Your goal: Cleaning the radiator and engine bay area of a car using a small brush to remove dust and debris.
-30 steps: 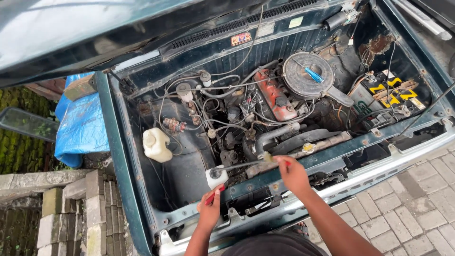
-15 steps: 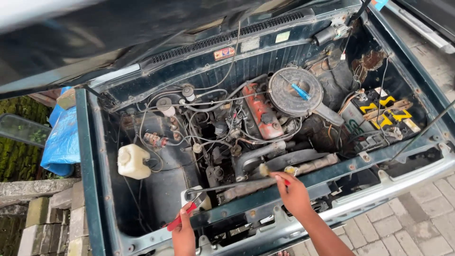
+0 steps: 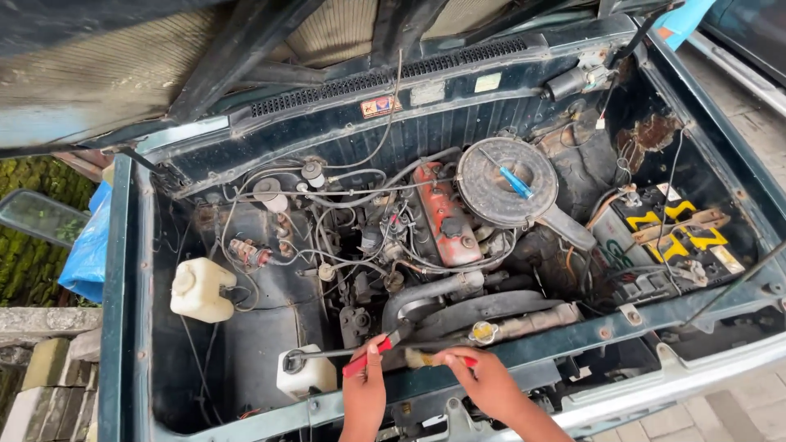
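Both hands reach into the open engine bay from the lower frame edge, over the front crossmember [image 3: 573, 340]. The left hand [image 3: 364, 394] points straight up into the bay, its fingers [image 3: 375, 348] wrapped around the red handles of the pliers [image 3: 385, 345]; the dark pliers tip sits against the lower end of the black radiator hose [image 3: 426, 299]. The right hand [image 3: 483, 378] angles in from the right, its fingers [image 3: 446, 358] pinched on a small brush [image 3: 426, 358] with pale bristles and a red grip, lying just right of the pliers.

Compared with half a second earlier, the camera view sits closer and lower, the left hand is raised further into the bay with the pliers now at the hose, and the right hand is lower, near the crossmember.

The round air cleaner housing [image 3: 508, 182] is dull grey metal with a blue tool [image 3: 516, 182] lying on it. The valve cover [image 3: 446, 214] is red and worn. Two white plastic reservoirs, one upper [image 3: 201, 290] and one lower [image 3: 304, 375], stand at the left. The battery [image 3: 671, 233] carries yellow caps.
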